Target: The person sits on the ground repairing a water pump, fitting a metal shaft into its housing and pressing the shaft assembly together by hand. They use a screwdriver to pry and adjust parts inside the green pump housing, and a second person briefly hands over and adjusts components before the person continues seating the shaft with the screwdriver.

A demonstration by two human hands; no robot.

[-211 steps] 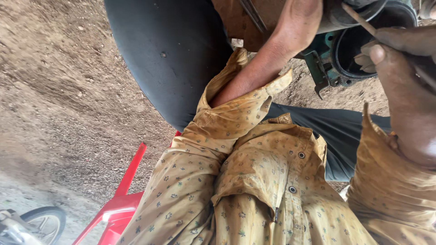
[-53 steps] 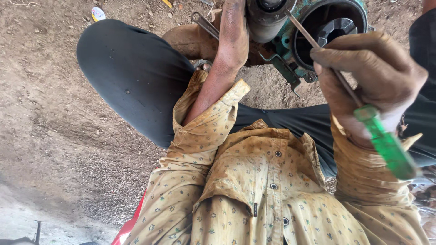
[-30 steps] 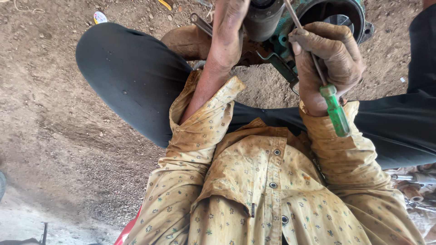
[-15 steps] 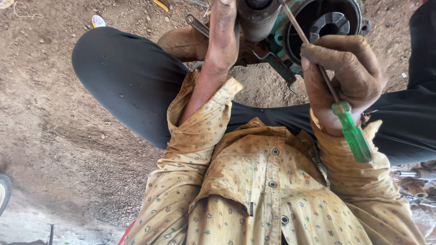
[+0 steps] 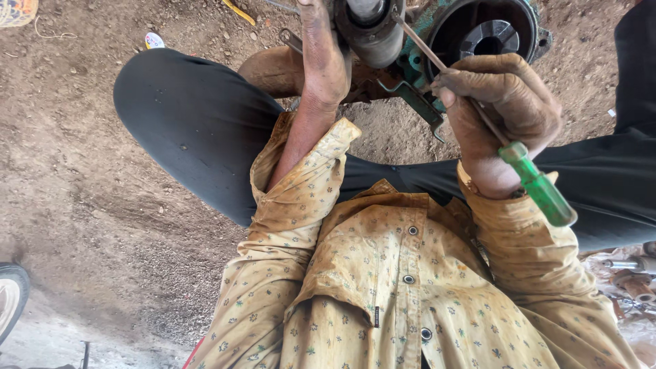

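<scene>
Screwdriver (image 5: 506, 147) with a green handle is gripped by the right hand (image 5: 502, 116), but the sweep runs from the left. Far left of both grips, a tyre edge (image 5: 10, 301) is seen at the frame's border, and a small round cap (image 5: 154, 41) lies on the dirt (image 5: 82, 191) beyond the bent, dark-trousered knee (image 5: 198, 130).

The left hand (image 5: 321, 58) is closed around a dark, greasy cylinder (image 5: 369, 31), a shaft-like part at the top of the view; its fingers are wrapped over the near side, and the part's far end is cut off by the frame. Just right of this grip, the screwdriver's thin steel shank is seen to run up to the cylinder's edge; whether the tip is seated in anything cannot be told.

Right of the shank, a green housing (image 5: 488, 34) with a round, dark bore sits just beyond the right hand, and a bracket (image 5: 413, 99) hangs from its underside, between the two hands.

The right hand is closed on the shank, just ahead of the handle, which sticks out below the wrist toward the yellow patterned shirt (image 5: 410, 287).

The screwdriver is judged light and stiff; its bare shank is likely slick with grease, so the ribbed handle is the surer place to be held. The cylinder looks heavy, rigid and oily, best taken around its full girth.
</scene>
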